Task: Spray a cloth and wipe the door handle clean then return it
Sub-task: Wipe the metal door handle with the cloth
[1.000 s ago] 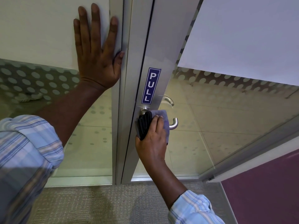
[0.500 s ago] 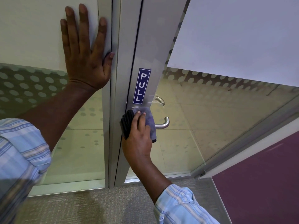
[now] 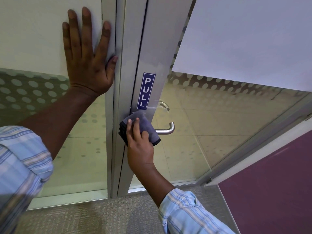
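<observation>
A folded grey cloth (image 3: pixel 148 127) with a dark edge is pressed against the base of the silver lever door handle (image 3: pixel 168 130) on the metal door frame. My right hand (image 3: pixel 139 146) grips the cloth, fingers laid over it, hiding the handle's root. The free end of the handle sticks out to the right of the cloth. A second handle (image 3: pixel 163 105) shows through the glass behind. My left hand (image 3: pixel 87 54) lies flat with fingers spread on the frosted panel left of the frame, holding nothing.
A blue PULL sticker (image 3: pixel 146 91) sits on the door stile just above the cloth. The glass door (image 3: pixel 219 124) with dotted frosting stands at the right, a purple wall (image 3: pixel 273 188) beyond it. Grey carpet (image 3: pixel 101 217) covers the floor below.
My right hand has slid the cloth left along the handle toward the frame, uncovering more of the lever's end. The left hand stays flat on the panel.
</observation>
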Motion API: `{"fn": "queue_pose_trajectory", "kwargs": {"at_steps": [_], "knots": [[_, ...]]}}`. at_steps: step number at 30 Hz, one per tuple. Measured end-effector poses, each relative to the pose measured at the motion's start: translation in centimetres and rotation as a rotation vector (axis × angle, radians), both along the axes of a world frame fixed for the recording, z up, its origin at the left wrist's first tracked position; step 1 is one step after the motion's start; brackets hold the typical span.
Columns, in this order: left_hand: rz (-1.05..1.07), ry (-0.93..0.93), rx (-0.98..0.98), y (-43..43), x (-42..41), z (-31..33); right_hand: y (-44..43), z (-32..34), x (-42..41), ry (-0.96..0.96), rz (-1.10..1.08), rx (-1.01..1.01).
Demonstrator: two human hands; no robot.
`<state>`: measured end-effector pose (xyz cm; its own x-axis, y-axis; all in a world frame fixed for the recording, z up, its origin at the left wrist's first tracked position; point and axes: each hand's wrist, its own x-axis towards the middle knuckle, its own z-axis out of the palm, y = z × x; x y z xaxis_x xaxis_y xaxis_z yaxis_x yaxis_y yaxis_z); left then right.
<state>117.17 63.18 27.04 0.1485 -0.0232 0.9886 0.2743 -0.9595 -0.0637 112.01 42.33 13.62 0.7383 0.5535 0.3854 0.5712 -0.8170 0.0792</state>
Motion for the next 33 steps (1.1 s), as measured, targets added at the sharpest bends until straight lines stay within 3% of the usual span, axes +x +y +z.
{"fn": "queue_pose_trajectory", "kwargs": {"at_steps": [12,29,33], "knots": [[0.009,0.002,-0.004,-0.2,-0.4,0.2,-4.9,-2.7,2.5,-0.288,0.314,-0.019],[-0.014,0.01,-0.014,0.1,-0.1,-0.1,-9.6,-3.9,6.1,-0.424,0.525,-0.092],[-0.012,0.028,-0.017,0.2,0.0,-0.3,-11.1,-3.8,7.2,-0.425,0.558,-0.026]]}}
